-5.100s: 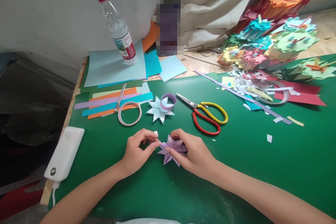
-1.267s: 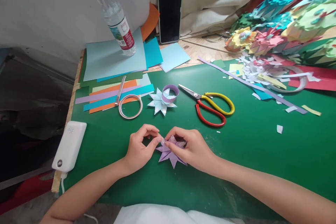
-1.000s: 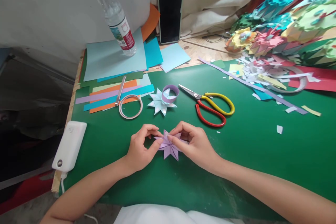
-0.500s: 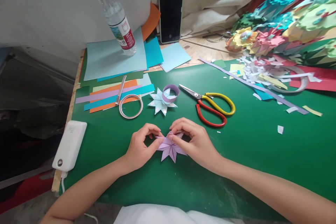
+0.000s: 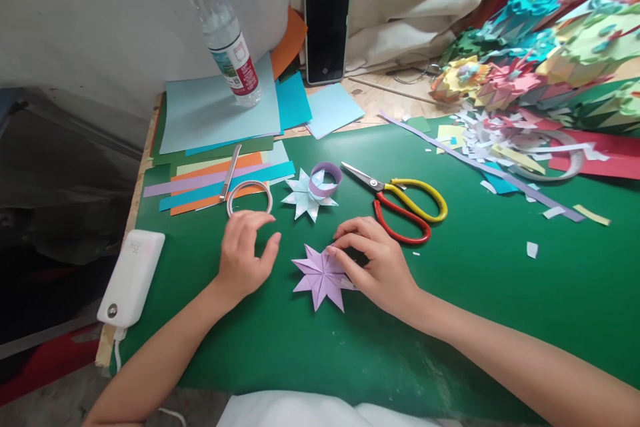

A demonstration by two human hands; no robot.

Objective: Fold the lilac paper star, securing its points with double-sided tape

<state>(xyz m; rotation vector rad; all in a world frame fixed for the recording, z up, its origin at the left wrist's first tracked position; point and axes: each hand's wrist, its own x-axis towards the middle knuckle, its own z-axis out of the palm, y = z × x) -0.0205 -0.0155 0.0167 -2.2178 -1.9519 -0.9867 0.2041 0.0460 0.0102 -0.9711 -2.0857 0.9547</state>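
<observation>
A purple folded paper star point(image 5: 323, 277) lies on the green tabletop in front of me. My right hand point(image 5: 373, 263) pinches its upper right points between thumb and fingers. Off to the star's left, my left hand point(image 5: 247, 253) holds nothing, thumb and fingers apart, just below a roll of tape point(image 5: 229, 203). Above the purple star sits a light blue paper star point(image 5: 304, 198) with a purple paper ring point(image 5: 325, 188) on its upper right part. Scissors point(image 5: 400, 197) with one yellow and one red handle lie to the right, blades spread slightly.
Paper strips point(image 5: 200, 188) with a metal cutter point(image 5: 231, 173) lie left. Behind are paper sheets point(image 5: 215, 113), a water bottle point(image 5: 230, 47) and an upright phone point(image 5: 327, 17). A power bank point(image 5: 131, 278) sits at the left edge. Scraps point(image 5: 490, 137) and paper flowers point(image 5: 510, 77) are right.
My left hand has let go of the purple star and moved left, its fingers spreading. The star has turned slightly and shifted a little left, with my right hand still on it.
</observation>
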